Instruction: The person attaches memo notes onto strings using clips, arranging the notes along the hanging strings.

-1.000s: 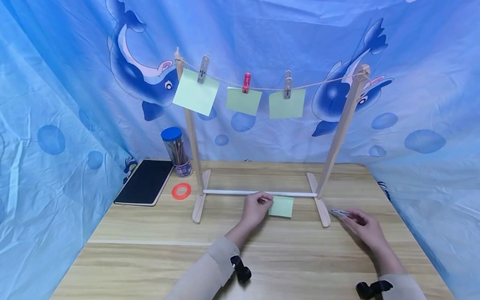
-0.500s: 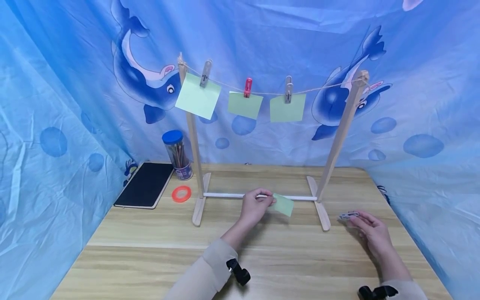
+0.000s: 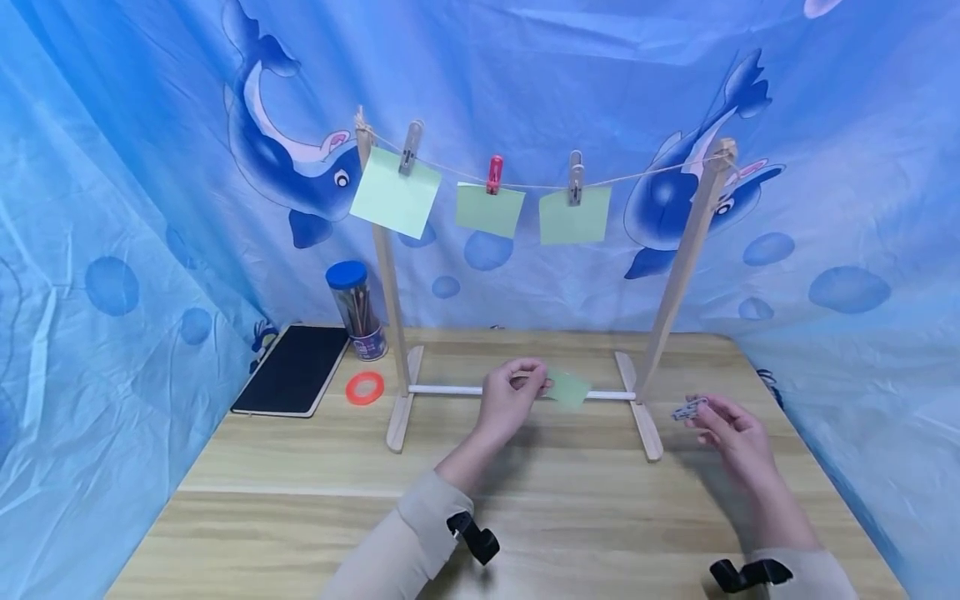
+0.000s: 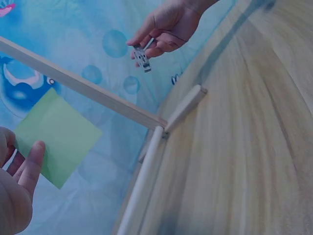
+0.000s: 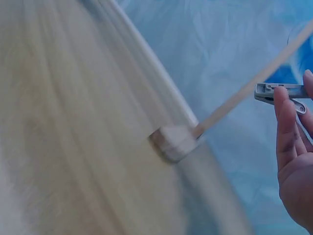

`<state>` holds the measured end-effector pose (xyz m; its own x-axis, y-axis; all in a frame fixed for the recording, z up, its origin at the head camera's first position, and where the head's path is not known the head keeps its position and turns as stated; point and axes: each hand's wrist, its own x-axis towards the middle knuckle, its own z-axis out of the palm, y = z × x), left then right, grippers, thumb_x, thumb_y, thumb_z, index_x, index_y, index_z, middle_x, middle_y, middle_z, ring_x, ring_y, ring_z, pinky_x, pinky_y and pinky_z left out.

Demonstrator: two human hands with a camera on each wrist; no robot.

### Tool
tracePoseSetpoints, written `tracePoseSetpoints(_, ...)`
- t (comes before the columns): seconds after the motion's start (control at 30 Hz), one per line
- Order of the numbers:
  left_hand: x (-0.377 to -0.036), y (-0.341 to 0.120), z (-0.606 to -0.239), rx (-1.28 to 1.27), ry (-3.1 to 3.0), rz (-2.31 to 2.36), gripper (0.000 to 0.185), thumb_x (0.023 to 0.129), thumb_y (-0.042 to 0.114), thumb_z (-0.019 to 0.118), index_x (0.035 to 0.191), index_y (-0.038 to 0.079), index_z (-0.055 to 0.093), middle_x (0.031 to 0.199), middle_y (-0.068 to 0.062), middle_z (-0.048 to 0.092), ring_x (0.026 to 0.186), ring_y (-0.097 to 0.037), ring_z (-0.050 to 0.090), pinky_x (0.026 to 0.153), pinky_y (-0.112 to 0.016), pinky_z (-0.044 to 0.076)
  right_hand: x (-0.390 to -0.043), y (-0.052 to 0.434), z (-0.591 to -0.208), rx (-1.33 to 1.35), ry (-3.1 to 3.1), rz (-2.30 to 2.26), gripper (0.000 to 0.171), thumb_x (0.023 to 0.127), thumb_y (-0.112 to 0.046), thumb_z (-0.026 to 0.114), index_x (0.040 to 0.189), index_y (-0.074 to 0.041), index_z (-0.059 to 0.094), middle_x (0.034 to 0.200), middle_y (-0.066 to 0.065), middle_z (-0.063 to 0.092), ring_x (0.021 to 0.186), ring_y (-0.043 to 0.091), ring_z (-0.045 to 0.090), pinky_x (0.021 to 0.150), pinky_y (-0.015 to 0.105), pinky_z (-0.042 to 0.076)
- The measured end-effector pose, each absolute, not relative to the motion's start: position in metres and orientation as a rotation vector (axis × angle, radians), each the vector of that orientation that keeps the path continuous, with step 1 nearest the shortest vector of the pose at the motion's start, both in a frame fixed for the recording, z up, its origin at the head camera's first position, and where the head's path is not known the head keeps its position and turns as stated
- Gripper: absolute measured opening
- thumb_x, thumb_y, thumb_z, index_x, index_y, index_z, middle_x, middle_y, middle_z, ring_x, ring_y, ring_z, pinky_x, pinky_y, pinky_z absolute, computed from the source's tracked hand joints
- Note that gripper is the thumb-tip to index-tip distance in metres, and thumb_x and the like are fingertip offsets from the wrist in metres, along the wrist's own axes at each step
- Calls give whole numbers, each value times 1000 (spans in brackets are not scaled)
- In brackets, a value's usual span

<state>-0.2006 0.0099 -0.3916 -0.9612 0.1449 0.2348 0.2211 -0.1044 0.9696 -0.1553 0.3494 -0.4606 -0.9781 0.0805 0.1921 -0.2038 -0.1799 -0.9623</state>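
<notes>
The left hand [image 3: 510,400] pinches a green note [image 3: 567,388] by its edge, lifted off the surface [image 3: 300,467] just in front of the rack's [image 3: 678,275] white bar, while the right hand [image 3: 731,433], off to its right past the rack's foot, grips a grey clip [image 3: 688,409] in curled fingertips.

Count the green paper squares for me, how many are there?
4. Three hang clipped on the string: left note, middle note, right note. The left hand holds the fourth note.
</notes>
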Motion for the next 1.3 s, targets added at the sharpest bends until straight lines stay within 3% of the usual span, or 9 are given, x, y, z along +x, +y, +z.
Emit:
tracePoseSetpoints(0.1, -200, 11, -385, -390, -2057, -2294, 21, 91, 10, 61, 101, -8, 63, 89, -25, 68, 86, -39, 67, 75, -35, 56, -157, 338, -446, 328, -1933, 2207, 27, 96, 1, 47, 121, 8, 51, 111, 1, 66, 81, 12, 68, 58, 21, 54)
tracePoseSetpoints(0.27, -205, 16, -388, -329, -2028, -2313, 19, 91, 14, 62, 98, -3, 65, 90, -19, 67, 84, -37, 68, 73, -32, 57, -157, 312, -425, 558, -1978, 2142, 27, 94, 7, 47, 119, 16, 46, 109, 5, 66, 79, 13, 67, 57, 23, 54)
tracePoseSetpoints(0.63, -208, 27, -398, -295, -1940, -2174, 17, 89, 19, 64, 92, 3, 67, 84, -8, 67, 68, -21, 69, 62, -30, 58, -166, 261, -405, 687, -2022, 2002, 29, 89, 7, 57, 117, 13, 54, 94, 4, 66, 76, 10, 60, 59, 20, 51)
tracePoseSetpoints(0.9, -180, 30, -362, -304, -1962, -2187, 15, 90, 9, 62, 93, -5, 66, 88, -18, 66, 74, -35, 68, 66, -35, 58, -171, 248, -402, 651, -1980, 2056, 29, 90, 5, 56, 118, 11, 54, 107, 4, 68, 93, 8, 63, 78, 20, 53)
tracePoseSetpoints(1.1, -186, 36, -372, -333, -1960, -2208, 17, 90, 14, 63, 94, -2, 67, 87, -16, 68, 73, -31, 69, 65, -31, 58, -171, 241, -395, 617, -1901, 2068, 23, 88, 7, 57, 112, 10, 59, 94, 0, 70, 85, 7, 65, 76, 20, 53)
tracePoseSetpoints(1.3, -193, 33, -377, -383, -1922, -2422, 20, 89, 19, 65, 95, 0, 67, 84, -13, 69, 71, -21, 70, 69, -31, 58, -171, 241, -388, 738, -1731, 2245, 22, 94, 4, 50, 111, 6, 63, 92, 2, 70, 86, 8, 65, 79, 19, 52)
